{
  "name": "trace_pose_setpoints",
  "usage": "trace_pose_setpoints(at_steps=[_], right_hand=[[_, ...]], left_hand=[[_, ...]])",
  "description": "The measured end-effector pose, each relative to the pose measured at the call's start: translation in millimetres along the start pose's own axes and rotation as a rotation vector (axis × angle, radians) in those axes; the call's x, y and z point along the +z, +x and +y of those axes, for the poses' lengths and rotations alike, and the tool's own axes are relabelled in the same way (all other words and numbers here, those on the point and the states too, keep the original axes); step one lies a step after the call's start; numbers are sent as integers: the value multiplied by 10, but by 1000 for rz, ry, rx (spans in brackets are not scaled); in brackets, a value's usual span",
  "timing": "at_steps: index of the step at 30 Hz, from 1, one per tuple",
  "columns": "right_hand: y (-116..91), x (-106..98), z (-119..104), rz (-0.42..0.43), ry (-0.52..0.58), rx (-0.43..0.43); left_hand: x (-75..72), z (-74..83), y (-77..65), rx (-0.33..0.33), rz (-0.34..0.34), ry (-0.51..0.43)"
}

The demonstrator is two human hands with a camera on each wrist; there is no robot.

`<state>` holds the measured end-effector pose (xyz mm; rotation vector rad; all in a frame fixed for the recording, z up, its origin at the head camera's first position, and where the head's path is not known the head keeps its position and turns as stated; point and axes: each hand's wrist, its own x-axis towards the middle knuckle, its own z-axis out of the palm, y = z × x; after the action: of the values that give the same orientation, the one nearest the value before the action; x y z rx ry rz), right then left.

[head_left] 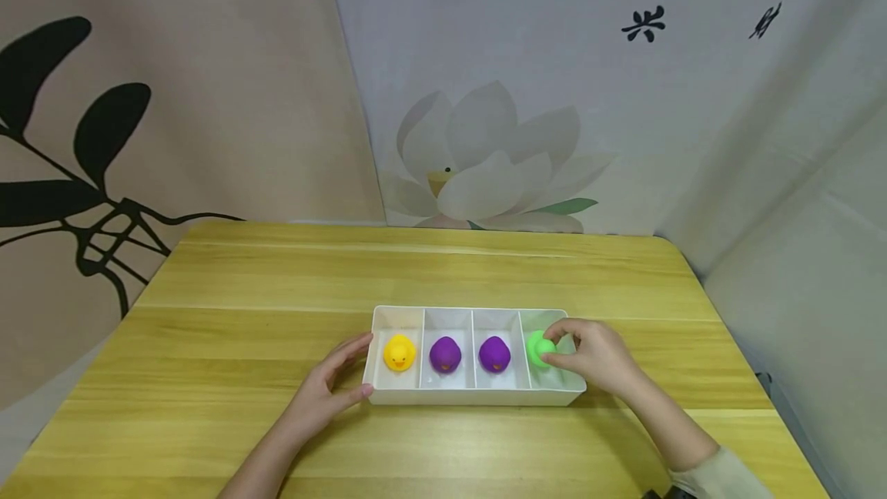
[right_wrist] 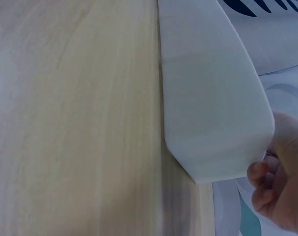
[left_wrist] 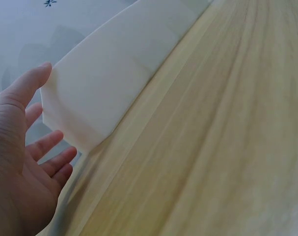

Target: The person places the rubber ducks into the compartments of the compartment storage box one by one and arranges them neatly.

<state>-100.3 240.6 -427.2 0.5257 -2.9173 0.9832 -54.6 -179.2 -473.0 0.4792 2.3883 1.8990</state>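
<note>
A white four-compartment tray (head_left: 478, 397) stands on the table. From left to right its compartments hold a yellow rubber duck (head_left: 399, 353), a purple toy (head_left: 445, 355) and another purple toy (head_left: 495, 354), each purple one with a small orange mark, then a green toy duck (head_left: 539, 349). My right hand (head_left: 589, 351) pinches the green duck between thumb and fingers inside the rightmost compartment. At the tray's left end, my left hand (head_left: 331, 383) touches the rim with spread, relaxed fingers. In the right wrist view the tray's wall (right_wrist: 215, 98) hides the green duck.
The tray rests on a wooden table (head_left: 291, 268) with visible grain. Behind it hangs a pale cloth backdrop (head_left: 263, 83) printed with a lotus and dark leaves. More light cloth (head_left: 804, 252) drapes along the right side.
</note>
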Motion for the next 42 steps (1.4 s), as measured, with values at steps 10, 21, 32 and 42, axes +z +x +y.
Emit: trace_pose_setpoints(at_steps=[10, 21, 32, 42], right_hand=[[37, 12, -50, -56, -96, 32], [71, 5, -81, -104, -182, 40], [62, -2, -78, -94, -183, 34], [26, -40, -98, -69, -158, 6]], left_hand=[[3, -11, 13, -19, -1, -4], [4, -8, 8, -14, 11, 9], [3, -13, 13, -18, 5, -10], [-2, -5, 13, -15, 5, -2]])
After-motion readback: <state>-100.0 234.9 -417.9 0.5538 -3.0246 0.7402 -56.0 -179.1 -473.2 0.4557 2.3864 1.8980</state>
